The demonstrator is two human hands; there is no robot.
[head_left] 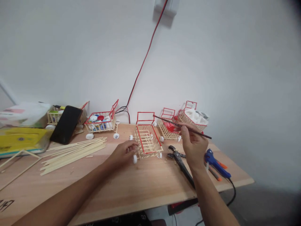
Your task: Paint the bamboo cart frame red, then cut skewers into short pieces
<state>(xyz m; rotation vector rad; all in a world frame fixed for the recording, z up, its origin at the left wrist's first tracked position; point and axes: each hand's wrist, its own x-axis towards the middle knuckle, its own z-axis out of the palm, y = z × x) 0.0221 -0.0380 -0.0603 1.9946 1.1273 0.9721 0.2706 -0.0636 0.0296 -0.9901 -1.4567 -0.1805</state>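
Near the middle of the frame a small stick-built cart [147,138] with red-painted edges stands on the wooden table [141,185], its white wheels resting on the board. The left hand [124,153] has its fingers curled against the cart's near left corner, by the front wheel — apparently steadying it so it does not roll. The right hand [194,145] is raised just right of the cart and pinches a thin dark brush [182,126] between thumb and fingers; the brush slants up to the left, its tip touching or just short of the cart's red handle frame, as one would hold it to paint the edge. Behind, toward the wall, two more carts stand close together, one holding red paint [169,126], within easy reach of the brush, the other [191,117] filled with white pieces. Left of centre another cart holds bottle caps [101,121]. A black phone [66,124] leans at the left, with a bundle of bare sticks [74,150] lying below it. Pliers [180,161] and a blue glue gun [216,163] lie at the lower right.
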